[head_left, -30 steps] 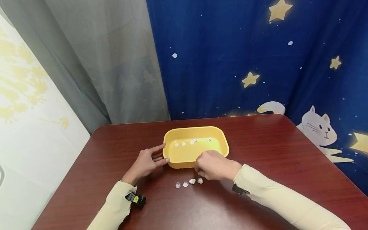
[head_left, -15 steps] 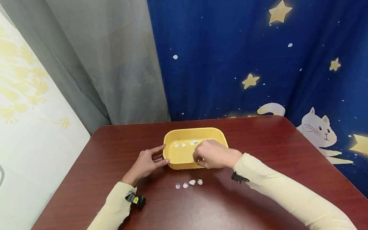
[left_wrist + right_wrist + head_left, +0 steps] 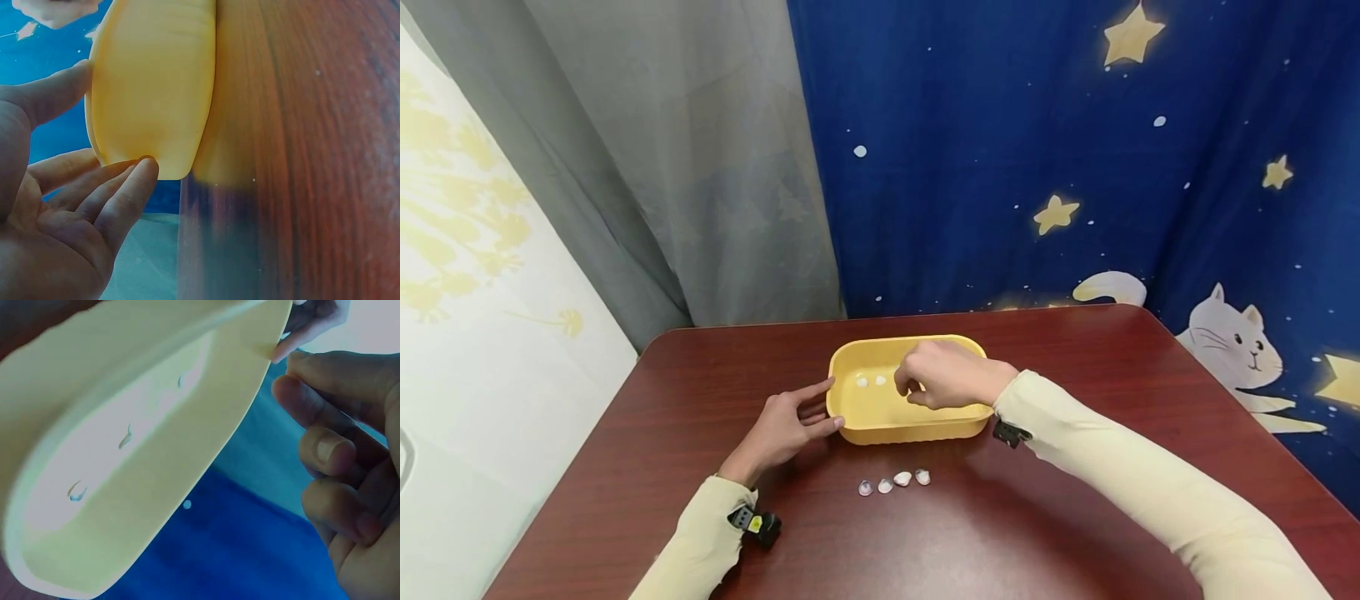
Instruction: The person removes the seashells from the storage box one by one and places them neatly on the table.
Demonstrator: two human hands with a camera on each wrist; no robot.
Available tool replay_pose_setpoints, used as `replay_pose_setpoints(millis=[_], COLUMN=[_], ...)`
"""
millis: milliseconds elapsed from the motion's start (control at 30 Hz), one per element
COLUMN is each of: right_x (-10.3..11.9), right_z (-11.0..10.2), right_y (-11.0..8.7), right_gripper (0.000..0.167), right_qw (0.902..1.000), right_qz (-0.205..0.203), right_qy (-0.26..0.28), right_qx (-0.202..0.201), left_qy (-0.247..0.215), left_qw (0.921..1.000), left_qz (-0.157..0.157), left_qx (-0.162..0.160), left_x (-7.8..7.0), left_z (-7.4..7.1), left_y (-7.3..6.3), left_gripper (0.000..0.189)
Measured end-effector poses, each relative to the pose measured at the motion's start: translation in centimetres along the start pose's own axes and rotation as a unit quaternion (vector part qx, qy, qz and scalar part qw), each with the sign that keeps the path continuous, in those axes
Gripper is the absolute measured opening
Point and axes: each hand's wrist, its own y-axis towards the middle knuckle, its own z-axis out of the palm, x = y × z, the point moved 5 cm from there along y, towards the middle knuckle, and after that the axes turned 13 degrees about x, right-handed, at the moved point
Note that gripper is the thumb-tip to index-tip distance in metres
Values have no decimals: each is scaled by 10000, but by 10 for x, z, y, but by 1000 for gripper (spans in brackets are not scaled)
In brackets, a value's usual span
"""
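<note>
— Well, start with the yellow basin (image 3: 917,435). Position?

— On the bench (image 3: 1075,517), toward the far edge, upright, long side facing the person.

— Left hand (image 3: 781,427)?

— At the basin's left end. Fingers fairly straight and spread, thumb well apart from the forefinger, tips touching rim and wall. Left wrist view agrees: one fingertip laid against the outer wall.

— Right hand (image 3: 951,375)?

— Above the basin, wrist over the right part of the near rim. Fingers loosely bent, thumb tip close to the forefinger's; nothing visible between. Whether those tips meet, can't tell.

— Shells, inside first.

— Head view: two pale shells (image 3: 881,380) on the basin floor, left half, side by side, a gap between. Right wrist view: three shells (image 3: 77,492) plain enough, strung along the floor, outlines washed out by glare.

— Outside?

— Four small shells (image 3: 902,479) on the bench, in a row just in front of the basin, on the person's side. Third from left looks whitest.

— Surroundings?

— Cream sleeves (image 3: 1120,462) on both arms; black device (image 3: 763,527) at the left wrist. Behind the bench, grey curtain (image 3: 745,208) to the left, deep blue curtain (image 3: 955,183) to the right, printed with stars and a white cat (image 3: 1236,342).
</note>
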Motion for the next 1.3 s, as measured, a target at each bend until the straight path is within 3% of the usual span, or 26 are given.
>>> replay_pose_setpoints(millis=[533, 1067, 1300], right_x=[-58, -76, -81], right_z=[5, 35, 48], right_y=[38, 67, 70], right_gripper=[18, 14, 26], right_qw=[9947, 9907, 9891], right_qz=[594, 1037, 1263], right_qy=[758, 344, 181], right_qx=[359, 814, 732], left_qy=[-61, 4, -27], left_qw=[10000, 10000, 10000], left_qz=[4, -37, -39], left_qx=[37, 67, 55], left_x=[-1, -3, -3], left_z=[1, 0, 0], left_y=[-2, -1, -1], left_gripper=[74, 75, 75])
